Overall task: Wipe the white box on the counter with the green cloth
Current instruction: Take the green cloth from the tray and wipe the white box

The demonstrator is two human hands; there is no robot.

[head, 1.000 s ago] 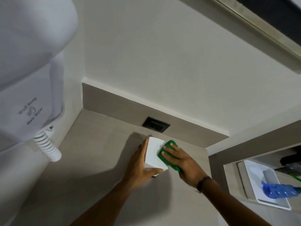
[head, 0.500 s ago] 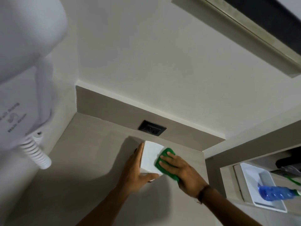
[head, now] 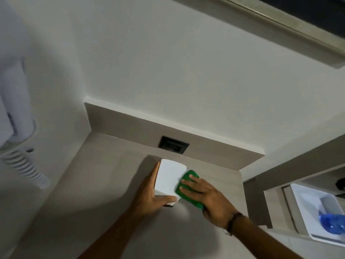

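The white box [head: 169, 176] stands on the beige counter [head: 104, 184] near the back wall. My left hand [head: 149, 199] grips it from the left, fingers along its left side and thumb across its near edge. My right hand [head: 207, 195] presses the green cloth [head: 186, 186] flat against the box's right side and top edge. Most of the cloth is hidden under my fingers and palm.
A black wall socket [head: 173, 144] sits in the backsplash just behind the box. A white wall-mounted hair dryer [head: 13, 101] with a coiled cord [head: 28, 169] hangs at the left. At the lower right, a white tray [head: 306, 202] holds a blue bottle [head: 332, 223].
My right hand and the cloth have slid from the box's top toward its right edge. My left hand keeps its grip, and my head has shifted slightly.
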